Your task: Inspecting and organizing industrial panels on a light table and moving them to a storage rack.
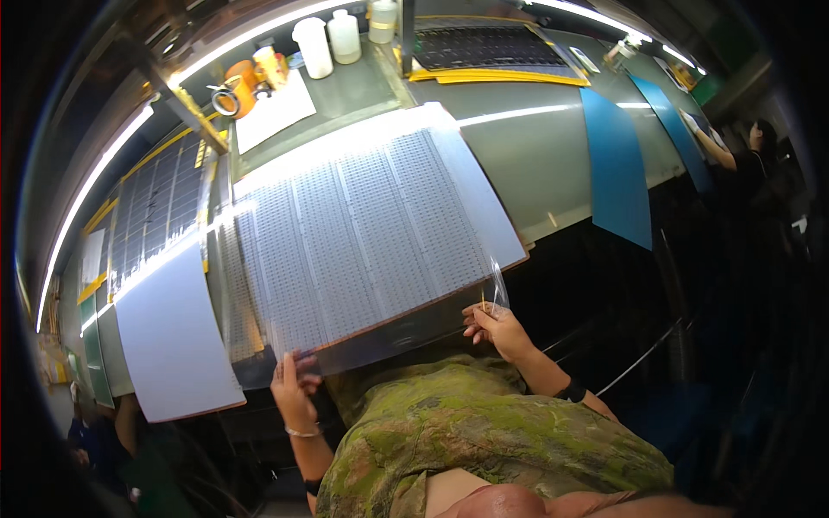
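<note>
A large clear film (345, 224) printed with dense rows of small dark marks lies over a white board (485, 207) on the bench in front of me. Its near edge hangs past the board toward my body. My left hand (295, 393) is closed on the film's near left edge, some fingers seen through or behind it. At the near right corner my right hand (498, 331) pinches the film, which curls up there and catches the light. A thin yellowish sliver shows by the right fingertips; I cannot make out what it is.
White bottles (313, 47) and orange tape rolls (237, 93) stand at the back. Another white board (177, 337) overhangs the bench at left, blue sheets (617, 164) at right. Yellow-edged dark screens (488, 47) lie behind. A person (751, 155) works at far right.
</note>
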`<state>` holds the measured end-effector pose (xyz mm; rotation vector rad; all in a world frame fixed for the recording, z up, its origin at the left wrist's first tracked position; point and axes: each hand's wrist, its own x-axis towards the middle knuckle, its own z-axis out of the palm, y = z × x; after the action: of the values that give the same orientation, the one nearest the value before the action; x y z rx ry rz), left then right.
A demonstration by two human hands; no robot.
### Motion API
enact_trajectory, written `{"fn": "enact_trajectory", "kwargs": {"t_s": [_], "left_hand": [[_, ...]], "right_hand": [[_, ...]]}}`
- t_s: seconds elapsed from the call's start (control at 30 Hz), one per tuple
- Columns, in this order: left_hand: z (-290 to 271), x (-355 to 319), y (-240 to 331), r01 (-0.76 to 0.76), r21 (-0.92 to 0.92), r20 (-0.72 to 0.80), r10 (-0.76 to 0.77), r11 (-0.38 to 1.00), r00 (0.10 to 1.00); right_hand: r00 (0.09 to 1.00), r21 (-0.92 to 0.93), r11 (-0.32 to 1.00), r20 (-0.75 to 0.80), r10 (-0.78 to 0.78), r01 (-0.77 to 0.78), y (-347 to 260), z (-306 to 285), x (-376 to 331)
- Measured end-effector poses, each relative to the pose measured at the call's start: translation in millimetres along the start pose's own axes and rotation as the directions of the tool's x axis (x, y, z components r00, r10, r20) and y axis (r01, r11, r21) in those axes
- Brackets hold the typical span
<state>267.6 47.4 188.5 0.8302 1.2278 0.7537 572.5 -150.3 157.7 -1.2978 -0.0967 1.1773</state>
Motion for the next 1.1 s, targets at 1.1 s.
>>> {"fn": "enact_trajectory", "kwargs": {"t_s": [1.1], "left_hand": [[41.2,15.8,-16.6,-0.133,0.156,-0.021,0.138,0.979,0.990]], "right_hand": [[0.622,-0.902,0.259,0.013,-0.783,0.345,-52.8,-17.8,41.6]]}}
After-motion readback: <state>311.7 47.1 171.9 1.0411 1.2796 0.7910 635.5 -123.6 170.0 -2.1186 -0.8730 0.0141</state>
